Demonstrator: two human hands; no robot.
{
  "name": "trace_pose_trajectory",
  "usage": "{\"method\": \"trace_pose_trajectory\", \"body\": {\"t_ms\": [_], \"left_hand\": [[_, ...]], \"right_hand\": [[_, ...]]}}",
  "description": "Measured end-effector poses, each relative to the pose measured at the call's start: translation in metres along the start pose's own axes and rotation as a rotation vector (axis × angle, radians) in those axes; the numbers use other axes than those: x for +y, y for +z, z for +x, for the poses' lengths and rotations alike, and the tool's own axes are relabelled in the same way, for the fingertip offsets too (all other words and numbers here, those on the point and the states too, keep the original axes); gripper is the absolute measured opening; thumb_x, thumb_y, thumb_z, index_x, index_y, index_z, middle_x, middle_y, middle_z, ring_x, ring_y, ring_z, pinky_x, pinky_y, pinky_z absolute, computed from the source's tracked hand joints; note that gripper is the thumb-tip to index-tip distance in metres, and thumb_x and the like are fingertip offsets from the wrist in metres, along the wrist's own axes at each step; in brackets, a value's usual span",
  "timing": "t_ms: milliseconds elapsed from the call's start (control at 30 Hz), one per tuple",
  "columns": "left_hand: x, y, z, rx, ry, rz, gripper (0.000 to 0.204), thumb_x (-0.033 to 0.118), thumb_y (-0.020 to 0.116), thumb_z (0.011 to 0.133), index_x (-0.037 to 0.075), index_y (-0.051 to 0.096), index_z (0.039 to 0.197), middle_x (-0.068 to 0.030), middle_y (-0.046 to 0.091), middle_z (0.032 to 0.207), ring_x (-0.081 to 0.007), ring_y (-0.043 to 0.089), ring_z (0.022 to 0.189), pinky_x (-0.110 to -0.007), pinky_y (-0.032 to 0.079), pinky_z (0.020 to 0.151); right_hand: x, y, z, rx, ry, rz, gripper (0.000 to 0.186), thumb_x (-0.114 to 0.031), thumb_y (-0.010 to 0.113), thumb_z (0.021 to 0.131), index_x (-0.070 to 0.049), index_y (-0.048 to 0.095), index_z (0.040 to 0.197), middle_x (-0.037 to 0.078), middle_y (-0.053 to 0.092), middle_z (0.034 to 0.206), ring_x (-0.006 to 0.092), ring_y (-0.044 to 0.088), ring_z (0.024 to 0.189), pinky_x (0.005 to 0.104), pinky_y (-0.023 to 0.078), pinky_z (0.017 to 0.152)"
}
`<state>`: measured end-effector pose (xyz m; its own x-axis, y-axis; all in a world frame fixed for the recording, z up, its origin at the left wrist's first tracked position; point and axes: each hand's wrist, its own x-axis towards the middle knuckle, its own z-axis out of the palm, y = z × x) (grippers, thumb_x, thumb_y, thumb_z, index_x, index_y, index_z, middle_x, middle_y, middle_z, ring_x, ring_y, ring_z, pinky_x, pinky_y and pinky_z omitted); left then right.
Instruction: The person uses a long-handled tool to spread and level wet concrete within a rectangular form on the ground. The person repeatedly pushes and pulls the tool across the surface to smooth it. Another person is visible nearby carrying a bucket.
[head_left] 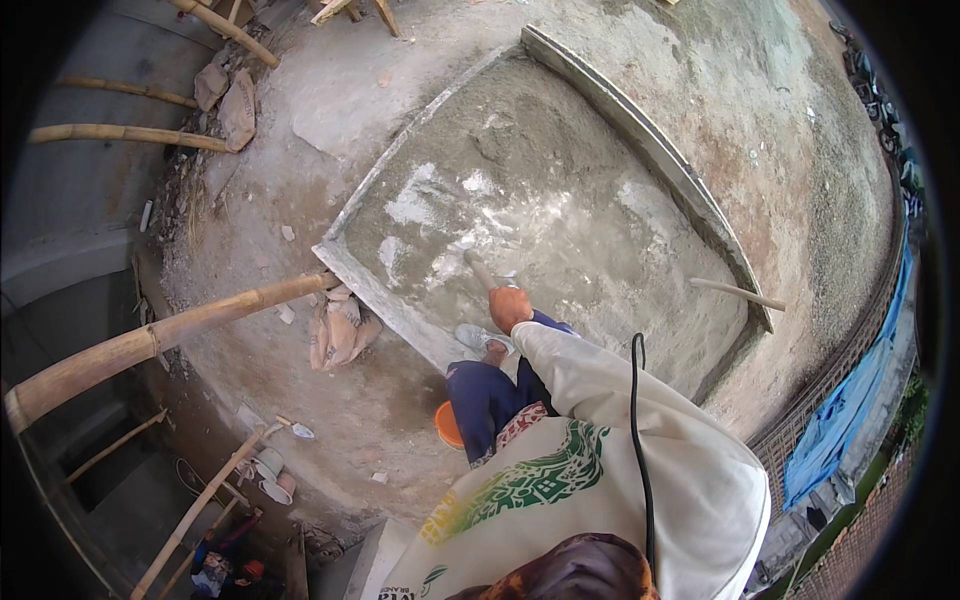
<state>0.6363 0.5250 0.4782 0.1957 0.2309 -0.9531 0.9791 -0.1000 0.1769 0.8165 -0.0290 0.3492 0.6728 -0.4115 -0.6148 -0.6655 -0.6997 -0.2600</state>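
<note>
My right hand [510, 308] reaches out in front of me over a shallow mixing trough, its fingers wrapped round a short, greyish round handle [480, 269]. What sits at the handle's other end is not clear; a small pale bluish piece shows beside the fingers. Below lies grey sand mix [580, 180] with white powdery patches [480, 240], bounded by raised boards [690, 175]. My left hand is out of sight. One of my feet, in a grey shoe [482, 337], stands at the trough's near edge.
An orange bucket [447, 425] stands beside my leg. Another wooden handle [738, 293] lies across the trough's right board. Crumpled sacks [342, 332] and bamboo poles [170, 335] are at left. A trowel [302, 431] lies near stacked pails [277, 487]. A blue tarp [850, 390] hangs at right.
</note>
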Motion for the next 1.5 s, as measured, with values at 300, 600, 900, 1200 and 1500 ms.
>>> {"method": "trace_pose_trajectory", "body": {"t_ms": [300, 600, 900, 1200, 1500], "left_hand": [[0.083, -0.022, -0.031, 0.044, 0.088, 0.192, 0.054, 0.024, 0.066, 0.099, 0.006, 0.039, 0.142, -0.0174, 0.065, 0.112, -0.0335, 0.071, 0.094, -0.046, 0.060, 0.080], [0.240, -0.037, 0.010, 0.028, 0.158, 0.525, 0.061, 0.023, 0.068, 0.099, 0.006, 0.035, 0.147, -0.0183, 0.065, 0.113, -0.0340, 0.071, 0.095, -0.046, 0.060, 0.079], [0.468, -0.061, 0.125, -0.041, 0.432, 0.619, 0.067, 0.022, 0.069, 0.098, 0.006, 0.030, 0.151, -0.0193, 0.065, 0.114, -0.0345, 0.071, 0.095, -0.047, 0.061, 0.078], [0.673, -0.026, 0.096, 0.376, 1.431, 0.450, 0.110, 0.038, 0.081, 0.092, 0.007, 0.006, 0.167, -0.0280, 0.047, 0.150, -0.0417, 0.063, 0.119, -0.053, 0.053, 0.106], [0.696, -0.117, 0.177, -0.121, 1.030, 0.904, 0.060, 0.020, 0.064, 0.103, -0.002, 0.041, 0.153, -0.0168, 0.066, 0.112, -0.0221, 0.070, 0.084, -0.034, 0.057, 0.069]], "right_hand": [[0.036, 0.038, -0.052, 0.016, 0.045, 0.161, 0.025, -0.018, 0.057, 0.097, -0.004, 0.077, 0.102, 0.017, 0.078, 0.091, 0.0316, 0.079, 0.084, 0.0438, 0.063, 0.072], [0.007, 0.050, -0.058, 0.145, 0.375, 0.326, 0.020, -0.019, 0.065, 0.090, -0.008, 0.081, 0.093, 0.011, 0.078, 0.085, 0.0281, 0.078, 0.079, 0.0418, 0.062, 0.062], [-0.098, 0.087, -0.039, 0.230, 0.571, 0.380, 0.016, -0.016, 0.068, 0.089, -0.011, 0.082, 0.095, 0.007, 0.080, 0.096, 0.0250, 0.080, 0.083, 0.0420, 0.063, 0.064], [-0.236, 0.169, -0.043, 0.324, 0.714, 0.416, 0.015, -0.013, 0.069, 0.089, -0.010, 0.082, 0.096, 0.012, 0.080, 0.095, 0.0284, 0.079, 0.088, 0.0435, 0.063, 0.069], [-0.175, 0.217, -0.090, 0.396, 0.928, 1.135, 0.041, -0.028, 0.071, 0.081, 0.004, 0.076, 0.106, 0.024, 0.077, 0.100, 0.0393, 0.076, 0.095, 0.0468, 0.058, 0.082]]}}
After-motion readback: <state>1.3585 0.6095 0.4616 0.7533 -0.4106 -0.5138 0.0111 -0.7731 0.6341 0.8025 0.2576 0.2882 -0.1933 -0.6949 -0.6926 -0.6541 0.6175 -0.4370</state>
